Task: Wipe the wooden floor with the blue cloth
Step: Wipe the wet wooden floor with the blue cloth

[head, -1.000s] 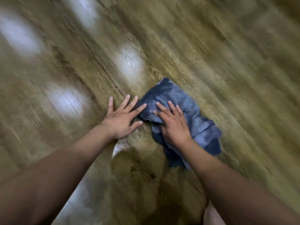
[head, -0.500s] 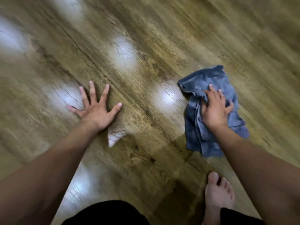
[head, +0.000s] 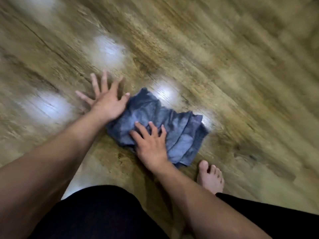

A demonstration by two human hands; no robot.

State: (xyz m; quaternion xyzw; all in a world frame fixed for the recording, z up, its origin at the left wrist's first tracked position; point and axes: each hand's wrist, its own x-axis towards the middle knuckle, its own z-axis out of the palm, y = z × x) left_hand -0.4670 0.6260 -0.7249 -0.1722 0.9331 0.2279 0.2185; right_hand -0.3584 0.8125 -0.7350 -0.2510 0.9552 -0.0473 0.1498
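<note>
Right hand (head: 151,145) flat, fingers spread, pressing crumpled blue cloth (head: 179,128) onto wooden plank floor (head: 224,66); cloth's long axis runs diagonal, far-left to near-right. Left hand (head: 107,102) splayed flat beside it, thumb at cloth's edge, gripping nothing.

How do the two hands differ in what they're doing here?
The right hand lies on top of the blue cloth, fingers slightly bent into its folds; the left hand rests mostly on the wooden floor at the cloth's edge. The left hand's fingers are splayed wide and straight; the right hand's sit closer together. Both lie palm down with nothing pinched.
</note>
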